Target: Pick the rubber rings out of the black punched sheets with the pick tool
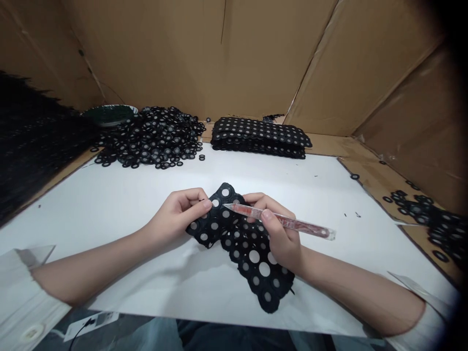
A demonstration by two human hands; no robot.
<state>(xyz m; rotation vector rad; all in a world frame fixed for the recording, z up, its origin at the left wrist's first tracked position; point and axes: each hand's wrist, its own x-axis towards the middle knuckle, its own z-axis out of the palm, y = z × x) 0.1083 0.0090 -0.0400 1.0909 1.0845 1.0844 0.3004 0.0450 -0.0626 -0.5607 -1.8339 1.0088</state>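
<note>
Pinched between thumb and fingers, the left edge of a black rubber sheet [214, 225] with rows of round holes is in my left hand [185, 212]. The sheet is folded and twisted, its longer part hanging down to the right over the white surface. My right hand [280, 229] is closed around a pen-shaped pointed tool [292, 223], reddish inside with a transparent wrap. The tool's tip points left and lies over the sheet's upper part; whether it touches cannot be seen. Fingers of the right hand are also behind the sheet, partly hidden by it.
A heap of loose black rings [153, 139] lies at the back left, beside a green dish [109, 114]. Stacked perforated black sheets [259, 134] sit at the back. More black pieces [431, 214] lie at right. Cardboard walls [190, 58] enclose the white board [120, 204].
</note>
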